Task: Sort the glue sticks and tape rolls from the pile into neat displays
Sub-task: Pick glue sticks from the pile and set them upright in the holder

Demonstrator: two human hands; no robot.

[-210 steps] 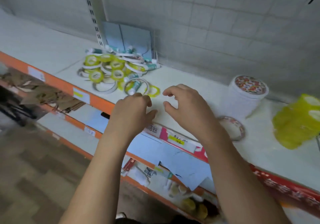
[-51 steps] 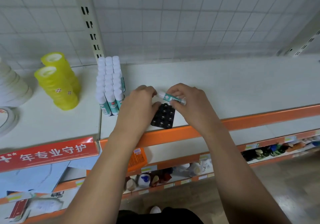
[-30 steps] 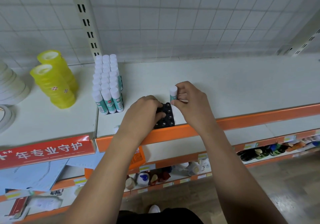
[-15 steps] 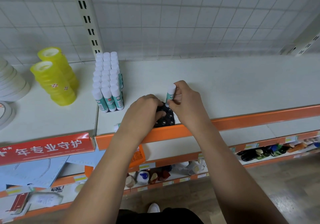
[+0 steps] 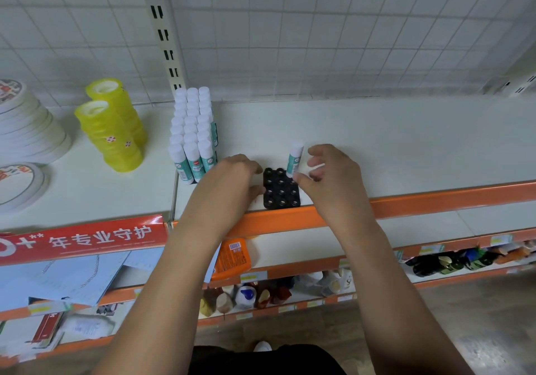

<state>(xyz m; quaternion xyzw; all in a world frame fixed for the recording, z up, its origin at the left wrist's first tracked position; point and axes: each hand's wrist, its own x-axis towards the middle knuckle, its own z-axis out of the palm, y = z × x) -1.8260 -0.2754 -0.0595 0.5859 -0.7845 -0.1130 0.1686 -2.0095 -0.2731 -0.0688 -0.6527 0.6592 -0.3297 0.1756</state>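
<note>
Glue stick (image 5: pixel 295 158) upright in the far right socket of the tray (image 5: pixel 280 194), my left hand (image 5: pixel 229 189) gripping the tray's left edge, my right hand (image 5: pixel 333 183) loose-fingered just right of it: I judge a stray brush could topple the glue stick if half-seated.

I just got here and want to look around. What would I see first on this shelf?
Probably the two hands at the front edge of the shelf: the left hand touches a black tray, and the right hand is right beside one glue stick standing upright in the tray's far right corner. To the left stand a tidy block of glue sticks and two bright yellow tape stacks.
</note>
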